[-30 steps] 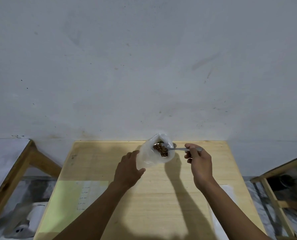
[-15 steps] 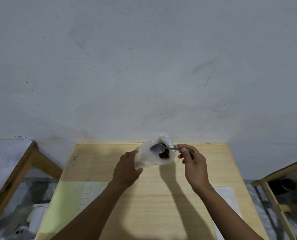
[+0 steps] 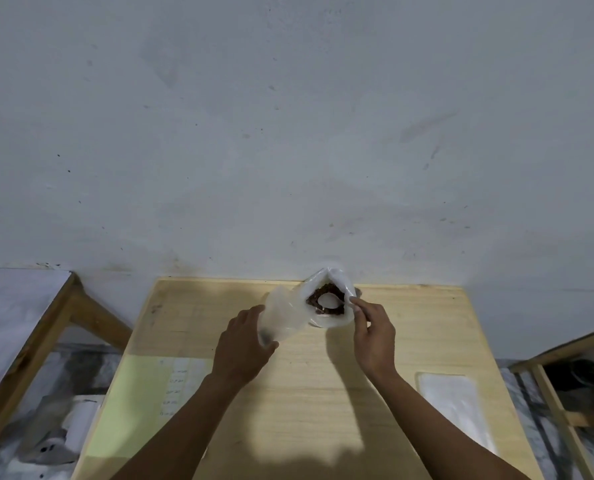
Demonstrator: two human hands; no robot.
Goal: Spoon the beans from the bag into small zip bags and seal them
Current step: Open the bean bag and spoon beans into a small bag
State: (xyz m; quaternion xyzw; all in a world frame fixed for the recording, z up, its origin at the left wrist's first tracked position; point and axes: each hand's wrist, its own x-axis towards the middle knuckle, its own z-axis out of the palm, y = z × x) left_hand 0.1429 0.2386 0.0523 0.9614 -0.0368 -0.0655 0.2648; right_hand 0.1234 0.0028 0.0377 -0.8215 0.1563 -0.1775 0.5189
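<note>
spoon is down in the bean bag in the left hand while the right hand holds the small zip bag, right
No, the hands are swapped. In the head view the right hand holds the spoon in the bean bag, and the left hand holds the small zip bag.

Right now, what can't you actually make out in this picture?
- Head view: the spoon handle, hidden by the right hand.
- How many beans the bag holds, hidden by its cloudy plastic.
- Contents of the small zip bag in the left hand: blurred.
- Writing on the paper: too small.
</note>
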